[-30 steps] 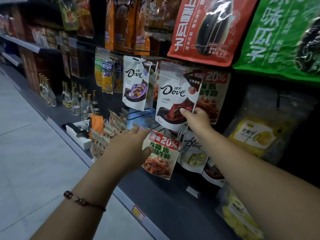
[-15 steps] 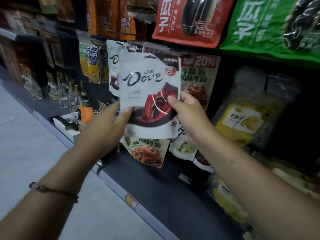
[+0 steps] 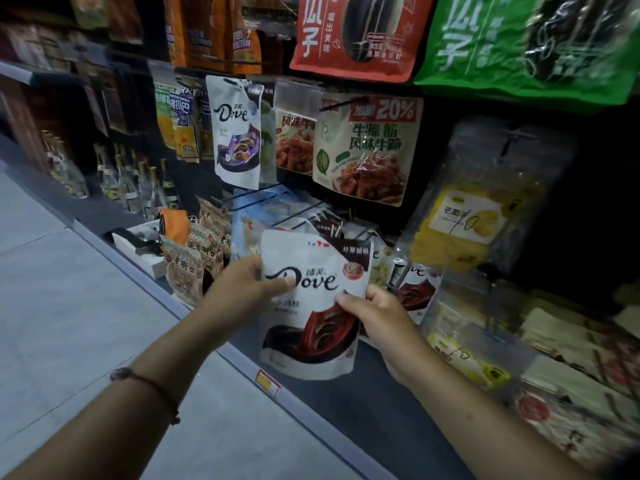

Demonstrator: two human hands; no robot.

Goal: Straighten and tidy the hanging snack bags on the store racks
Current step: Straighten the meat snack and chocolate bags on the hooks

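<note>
- Head view: a white Dove bag with red-brown chocolate art (image 3: 313, 299) is off its peg and held in front of the lower row of the rack, its long axis upright with the top edge tipped slightly away toward the shelving.
- The left hand (image 3: 247, 289) pinches the bag's left edge, thumb on the printed front just beside the logo and the other fingers hidden behind it.
- The right hand (image 3: 375, 315) grips the right edge lower down, thumb across the front and fingers curled behind.
- The relation that matters: the bare black peg hooks (image 3: 273, 199) lie above and beyond the bag's top edge, between it and the hanging purple Dove bag (image 3: 237, 133). Both hands are about equally near; my judgement is that the bag must rise and go forward, top first, to thread a hook.
- Whether the bag's hang hole is lined up with any hook cannot be told.
- Count: two hands, both on one bag; one purple Dove bag on the upper row; at least one more red-brown Dove bag (image 3: 417, 289) hanging just right of the held one.
- Two beef-tendon snack bags (image 3: 363, 150) hang in the upper row, and one clear mango bag (image 3: 464, 226) hangs to the right.
</note>
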